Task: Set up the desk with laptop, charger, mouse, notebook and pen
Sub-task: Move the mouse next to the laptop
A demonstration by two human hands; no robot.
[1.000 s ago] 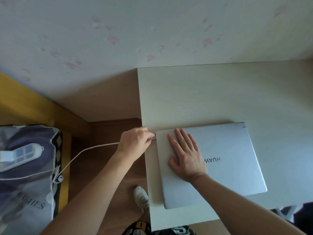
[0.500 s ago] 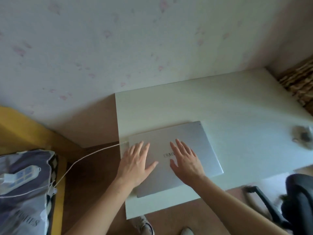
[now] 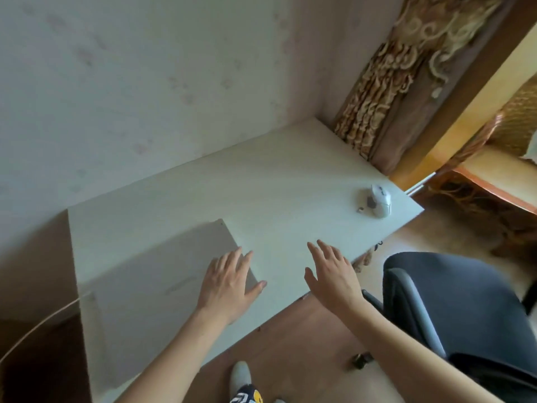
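Single head-worn wide-angle view, looking forward and steeply down from standing height. Frame is rolled: the surface (image 3: 290,181) runs diagonally, wall at top-left, curtain (image 3: 386,71) at top-right. Both forearms enter from the bottom edge; left hand (image 3: 229,282) and right hand (image 3: 334,274) sit near centre, close to the lens. Mouse (image 3: 380,200) lies farther out, toward the right. Chair (image 3: 465,309) and floor fill lower right. Strong edge distortion. No second view, so nothing is shared.

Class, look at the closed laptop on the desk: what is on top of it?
Only the left hand lies flat on the laptop, near its right edge. The lid under the palm is hidden.
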